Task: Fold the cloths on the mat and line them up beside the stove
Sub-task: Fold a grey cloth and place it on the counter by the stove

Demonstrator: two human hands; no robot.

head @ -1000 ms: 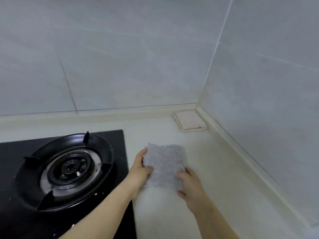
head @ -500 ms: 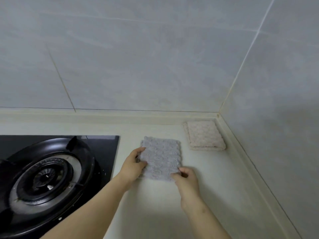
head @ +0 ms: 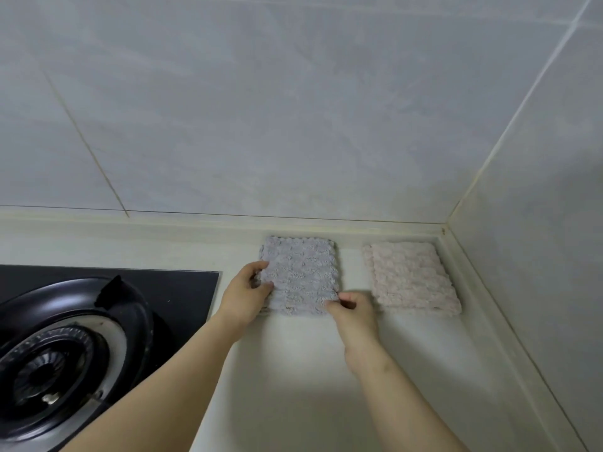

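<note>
By stove (head: 182, 290): grey cloth (head: 301, 275), pink cloth (head: 411, 278) adj.

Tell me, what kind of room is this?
Probably a home kitchen. There's a black gas stove set into a pale counter, tiled walls behind it, and a grey cloth and a pink cloth folded beside the stove.

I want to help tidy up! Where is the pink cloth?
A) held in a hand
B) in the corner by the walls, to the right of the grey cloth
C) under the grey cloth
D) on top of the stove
B: the pink cloth lies flat in the corner, apart from the grey cloth, which the left hand and right hand pinch.
</note>
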